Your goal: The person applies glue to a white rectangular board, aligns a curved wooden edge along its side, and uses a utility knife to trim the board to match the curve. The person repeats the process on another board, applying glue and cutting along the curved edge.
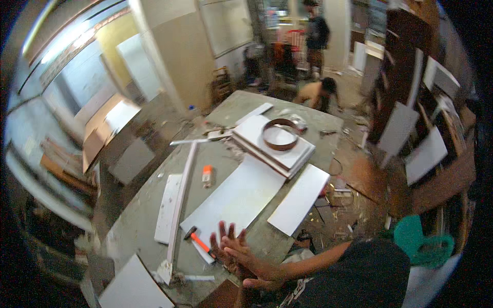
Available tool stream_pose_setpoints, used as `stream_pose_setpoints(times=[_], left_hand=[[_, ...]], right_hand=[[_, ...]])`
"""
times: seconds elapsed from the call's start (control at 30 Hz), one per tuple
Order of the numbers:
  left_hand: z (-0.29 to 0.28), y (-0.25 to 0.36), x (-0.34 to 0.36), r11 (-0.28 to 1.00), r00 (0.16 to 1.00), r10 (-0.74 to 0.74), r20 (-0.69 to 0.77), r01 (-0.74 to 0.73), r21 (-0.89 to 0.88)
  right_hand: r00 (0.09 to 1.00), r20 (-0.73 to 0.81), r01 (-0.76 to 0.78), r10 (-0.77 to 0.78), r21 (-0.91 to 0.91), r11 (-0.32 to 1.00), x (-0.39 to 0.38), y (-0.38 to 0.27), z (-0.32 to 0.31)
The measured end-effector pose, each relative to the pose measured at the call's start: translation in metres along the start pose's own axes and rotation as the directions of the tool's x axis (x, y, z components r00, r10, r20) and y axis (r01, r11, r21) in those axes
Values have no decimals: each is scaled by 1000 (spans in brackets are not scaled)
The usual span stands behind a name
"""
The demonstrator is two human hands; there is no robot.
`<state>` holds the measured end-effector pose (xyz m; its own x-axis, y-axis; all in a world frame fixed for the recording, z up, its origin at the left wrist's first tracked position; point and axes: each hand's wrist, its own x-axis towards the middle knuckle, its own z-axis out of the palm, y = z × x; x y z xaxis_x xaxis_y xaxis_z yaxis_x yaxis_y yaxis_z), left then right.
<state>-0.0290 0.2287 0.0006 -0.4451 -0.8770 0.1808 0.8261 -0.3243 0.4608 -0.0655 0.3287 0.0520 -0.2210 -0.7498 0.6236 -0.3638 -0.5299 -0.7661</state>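
My left hand [226, 249] and my right hand [261, 268] meet above the near edge of the work table [313, 120]. Palms and fingers touch, with the right hand partly over the left. The visible fingers of both are stretched out, and I see nothing held in them. Just left of the fingers lies a hammer [202, 244] with an orange handle and a dark head. It rests across the near end of a long white board [233, 197]. Farther left is a small white bottle [207, 179] with an orange top.
A brown coiled band [280, 147] sits on stacked white panels [303, 160]. Another white panel [299, 200] lies at the table's right edge. A long strip [183, 205] runs along the left. Beyond the table, a person crouches [310, 95] and another person stands [317, 38]. Boards lean at right.
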Motion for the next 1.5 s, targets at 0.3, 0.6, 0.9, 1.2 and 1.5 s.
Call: stream_pose_setpoints(times=[0.3,0.6,0.9,1.2,1.5], left_hand=[[18,8,-45,973,967,-53,249,-6,229],[24,32,-58,956,941,-111,320,13,292],[23,40,-48,960,896,-17,444,-110,257],[51,45,-29,942,880,175,441,-280,186],[74,75,-23,873,909,264,323,-367,322]], right_hand=[[975,-221,40,39,341,939,32,-14,33],[953,-303,87,-35,160,983,63,-42,19],[938,-337,136,-74,164,977,63,-44,25],[842,-520,164,-143,-5,986,58,-44,47],[874,-459,230,-156,109,967,51,-28,42]])
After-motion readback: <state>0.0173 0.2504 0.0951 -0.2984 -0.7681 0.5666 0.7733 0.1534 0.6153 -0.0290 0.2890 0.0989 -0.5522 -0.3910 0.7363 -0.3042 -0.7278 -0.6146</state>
